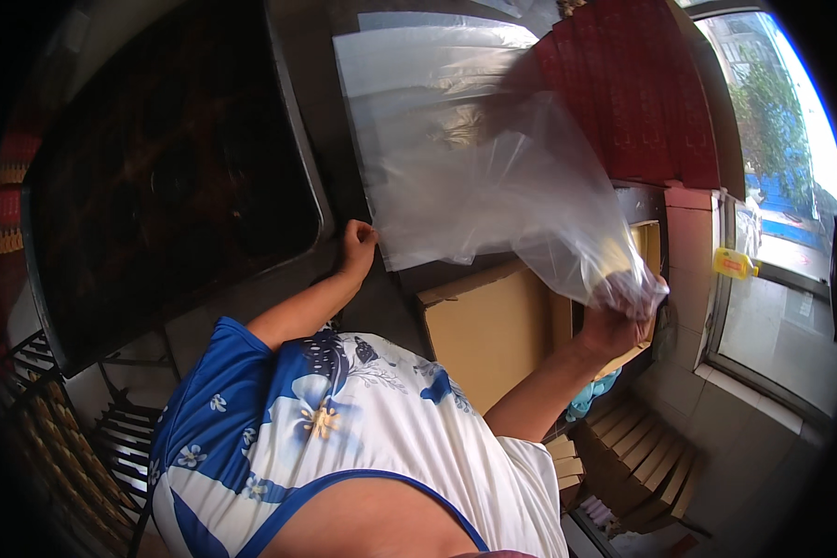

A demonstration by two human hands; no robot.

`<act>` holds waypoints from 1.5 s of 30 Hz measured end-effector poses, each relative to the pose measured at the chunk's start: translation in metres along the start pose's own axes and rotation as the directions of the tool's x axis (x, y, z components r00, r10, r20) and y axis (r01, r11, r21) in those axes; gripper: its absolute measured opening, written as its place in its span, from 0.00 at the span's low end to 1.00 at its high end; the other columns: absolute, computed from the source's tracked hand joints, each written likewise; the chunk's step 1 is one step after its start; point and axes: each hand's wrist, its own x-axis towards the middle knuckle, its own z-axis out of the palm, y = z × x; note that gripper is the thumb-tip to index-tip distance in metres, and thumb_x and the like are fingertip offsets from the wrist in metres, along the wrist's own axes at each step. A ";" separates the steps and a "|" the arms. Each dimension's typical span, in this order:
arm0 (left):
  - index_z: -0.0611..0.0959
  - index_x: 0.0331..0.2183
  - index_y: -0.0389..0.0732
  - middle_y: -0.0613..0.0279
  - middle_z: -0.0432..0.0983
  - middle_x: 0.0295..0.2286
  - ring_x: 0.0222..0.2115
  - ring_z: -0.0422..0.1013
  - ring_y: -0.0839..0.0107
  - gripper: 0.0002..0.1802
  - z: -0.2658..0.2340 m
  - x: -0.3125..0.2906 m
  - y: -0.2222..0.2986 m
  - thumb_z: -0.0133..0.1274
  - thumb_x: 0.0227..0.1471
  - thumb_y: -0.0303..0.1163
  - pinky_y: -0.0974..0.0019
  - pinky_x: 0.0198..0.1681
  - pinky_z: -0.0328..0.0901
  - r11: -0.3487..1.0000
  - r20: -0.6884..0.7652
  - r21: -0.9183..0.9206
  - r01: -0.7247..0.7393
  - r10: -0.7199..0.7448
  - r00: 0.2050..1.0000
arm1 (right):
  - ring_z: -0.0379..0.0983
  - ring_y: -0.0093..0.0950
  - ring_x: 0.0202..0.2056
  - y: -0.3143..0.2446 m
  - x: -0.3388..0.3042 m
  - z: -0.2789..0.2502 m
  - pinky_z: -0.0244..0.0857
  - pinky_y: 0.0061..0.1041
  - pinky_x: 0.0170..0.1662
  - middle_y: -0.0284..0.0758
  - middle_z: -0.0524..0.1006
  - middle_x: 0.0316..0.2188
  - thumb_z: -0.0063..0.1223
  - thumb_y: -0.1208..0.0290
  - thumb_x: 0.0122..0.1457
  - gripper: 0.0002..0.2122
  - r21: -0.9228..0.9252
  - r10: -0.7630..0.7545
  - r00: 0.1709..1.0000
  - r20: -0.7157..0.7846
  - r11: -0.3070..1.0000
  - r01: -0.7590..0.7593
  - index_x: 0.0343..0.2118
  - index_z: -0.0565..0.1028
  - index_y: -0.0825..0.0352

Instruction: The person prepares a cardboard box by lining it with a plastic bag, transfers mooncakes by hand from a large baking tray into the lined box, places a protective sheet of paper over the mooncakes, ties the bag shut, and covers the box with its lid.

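Reference: open cardboard box (493,339). Clear plastic bag (539,209) spans from beyond the box to its right side. Right hand (626,312) has its fingers closed on bunched film, presumably to keep the bag lifted and stretched. Left hand (360,246), beyond the box's left corner, is beside the pale plastic sheets (391,139), perhaps steadying them; fingers bent, pinch: cannot tell. Right forearm slants across the box's right end; left elbow bent.

I log one white-and-blue floral fabric top (381,428): left, short blue sleeve (221,346) with small white flowers (219,403); right, short white sleeve (536,463); near, curved blue neckline trim (353,473).
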 end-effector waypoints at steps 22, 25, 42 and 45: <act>0.83 0.44 0.48 0.57 0.80 0.43 0.44 0.76 0.56 0.16 0.064 -0.039 0.167 0.62 0.53 0.38 0.54 0.47 0.70 0.179 0.728 0.571 -0.801 0.340 0.595 | 0.58 0.18 0.19 -0.264 -0.433 -0.144 0.51 0.20 0.25 0.28 0.70 0.23 0.52 0.75 0.63 0.04 0.020 -0.608 0.776 -0.165 0.785 0.619 0.37 0.77 0.67; 0.63 0.66 0.46 0.52 0.63 0.61 0.64 0.58 0.59 0.51 0.123 -0.160 0.185 0.69 0.47 0.50 0.56 0.66 0.55 0.370 0.768 -0.215 -0.904 0.636 0.078 | 0.64 0.20 0.22 -0.218 -0.431 -0.120 0.58 0.20 0.26 0.31 0.75 0.28 0.53 0.73 0.65 0.05 -0.111 -0.620 0.730 -0.287 0.779 0.617 0.39 0.78 0.66; 0.82 0.34 0.45 0.57 0.79 0.32 0.35 0.77 0.51 0.13 0.088 -0.129 0.339 0.49 0.49 0.17 0.53 0.37 0.72 -0.407 0.546 0.307 -0.861 0.816 -0.191 | 0.77 0.44 0.36 -0.200 -0.473 -0.184 0.71 0.39 0.37 0.37 0.79 0.33 0.53 0.71 0.63 0.05 -0.658 -0.832 0.507 0.224 -0.513 -0.551 0.35 0.80 0.61; 0.83 0.39 0.46 0.57 0.79 0.35 0.38 0.77 0.52 0.16 0.038 -0.109 0.327 0.53 0.48 0.19 0.52 0.41 0.71 -0.330 0.754 0.371 -0.868 0.652 0.074 | 0.79 0.38 0.36 -0.205 -0.489 -0.199 0.73 0.34 0.40 0.37 0.80 0.34 0.54 0.71 0.63 0.05 -0.860 -0.910 0.410 0.059 -0.254 -0.441 0.36 0.80 0.64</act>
